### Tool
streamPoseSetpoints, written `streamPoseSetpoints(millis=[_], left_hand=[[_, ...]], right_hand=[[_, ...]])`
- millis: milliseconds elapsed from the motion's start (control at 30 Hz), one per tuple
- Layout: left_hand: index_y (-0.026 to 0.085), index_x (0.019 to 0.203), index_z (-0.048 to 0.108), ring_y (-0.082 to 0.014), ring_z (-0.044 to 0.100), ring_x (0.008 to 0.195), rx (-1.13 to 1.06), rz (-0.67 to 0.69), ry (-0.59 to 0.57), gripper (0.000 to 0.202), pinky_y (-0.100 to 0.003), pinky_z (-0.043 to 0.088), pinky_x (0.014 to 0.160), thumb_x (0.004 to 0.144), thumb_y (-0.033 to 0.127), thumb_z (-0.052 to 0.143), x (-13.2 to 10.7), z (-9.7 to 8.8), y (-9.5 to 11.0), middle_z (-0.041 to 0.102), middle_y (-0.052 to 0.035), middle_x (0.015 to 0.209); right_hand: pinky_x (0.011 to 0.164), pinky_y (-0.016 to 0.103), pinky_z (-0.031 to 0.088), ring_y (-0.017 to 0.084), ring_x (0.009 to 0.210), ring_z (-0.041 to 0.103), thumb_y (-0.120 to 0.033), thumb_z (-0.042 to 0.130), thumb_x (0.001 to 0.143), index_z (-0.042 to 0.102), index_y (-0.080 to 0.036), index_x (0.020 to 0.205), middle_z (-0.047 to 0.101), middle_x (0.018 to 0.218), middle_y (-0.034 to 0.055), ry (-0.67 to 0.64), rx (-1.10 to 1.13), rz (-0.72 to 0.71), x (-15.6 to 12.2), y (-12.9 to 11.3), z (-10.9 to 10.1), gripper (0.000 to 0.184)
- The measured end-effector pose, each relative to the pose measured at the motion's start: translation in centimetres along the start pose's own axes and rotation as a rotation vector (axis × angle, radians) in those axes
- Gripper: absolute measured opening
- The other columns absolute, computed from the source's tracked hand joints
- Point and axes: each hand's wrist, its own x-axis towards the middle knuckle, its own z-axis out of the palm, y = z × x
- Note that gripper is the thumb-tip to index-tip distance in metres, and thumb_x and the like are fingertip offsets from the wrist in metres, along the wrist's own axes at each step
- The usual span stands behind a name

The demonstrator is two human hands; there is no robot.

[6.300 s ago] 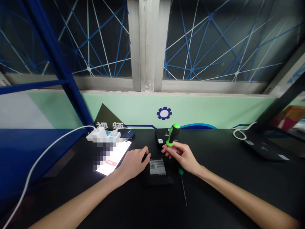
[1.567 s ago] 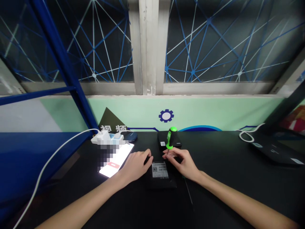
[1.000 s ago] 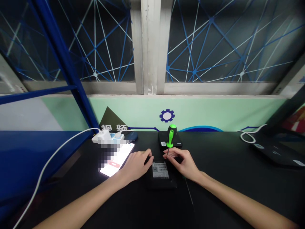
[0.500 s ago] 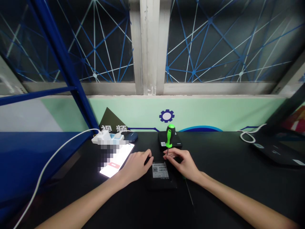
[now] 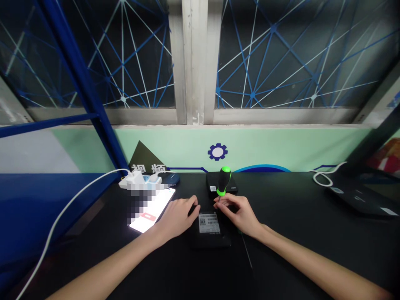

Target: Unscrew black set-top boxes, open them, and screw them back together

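A small black box (image 5: 210,233) with a white label lies flat on the black table (image 5: 293,233). My left hand (image 5: 176,216) rests against its left edge, fingers curled loosely on it. My right hand (image 5: 239,212) pinches the shaft of a green-and-black screwdriver (image 5: 223,181), which stands nearly upright with its tip at the box's far right corner.
A second black box (image 5: 220,183) sits just behind. A lit phone (image 5: 151,208) lies to the left, beside a white power strip (image 5: 139,181) with a white cable. A thin second screwdriver (image 5: 246,250) lies right of the box. Black devices and a coiled cable (image 5: 323,177) are far right.
Over six seconds the screwdriver came down from held in the air to standing on the box's far corner. In the last second its handle only turned slightly; both hands stayed put.
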Motion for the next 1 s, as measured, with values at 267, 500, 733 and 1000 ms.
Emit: streamPoseSetpoints(millis=[267,500,733,1000], left_hand=[[0.023,0.092,0.053,-0.0201,0.064,0.063,0.007,0.009,0.004,0.024,-0.027,0.033,0.054,0.103,0.037,0.036,-0.11,-0.11,0.1,0.065,0.0,0.072],[0.023,0.093,0.054,-0.0202,0.063,0.064,0.003,-0.002,-0.001,0.025,-0.027,0.032,0.054,0.102,0.038,0.036,-0.02,0.05,-0.03,0.065,-0.001,0.074],[0.023,0.093,0.053,-0.0196,0.062,0.063,0.002,0.005,0.001,0.025,-0.027,0.03,0.053,0.103,0.038,0.036,-0.12,0.0,0.01,0.064,-0.0004,0.073],[0.023,0.092,0.054,-0.0205,0.064,0.066,0.0,0.003,0.003,0.027,-0.027,0.033,0.055,0.103,0.039,0.036,-0.1,0.0,0.0,0.066,-0.0012,0.075]], right_hand=[[0.073,0.032,0.058,0.022,0.081,0.074,-0.034,0.059,0.096,0.07,-0.02,0.103,0.077,0.091,0.0072,-0.005,0.002,0.012,-0.23,0.31,-0.14,0.02],[0.063,0.029,0.056,0.018,0.066,0.069,-0.034,0.068,0.09,0.069,-0.019,0.083,0.075,0.081,0.0047,0.059,-0.035,0.008,0.08,0.04,0.2,0.017],[0.074,0.031,0.059,0.021,0.081,0.074,-0.035,0.059,0.096,0.069,-0.019,0.103,0.076,0.09,0.0067,0.002,-0.006,-0.009,-0.12,-0.18,0.06,0.02],[0.073,0.031,0.058,0.021,0.079,0.074,-0.035,0.06,0.095,0.069,-0.021,0.099,0.076,0.088,0.0062,0.025,-0.025,-0.017,-0.17,-0.07,0.03,0.017]])
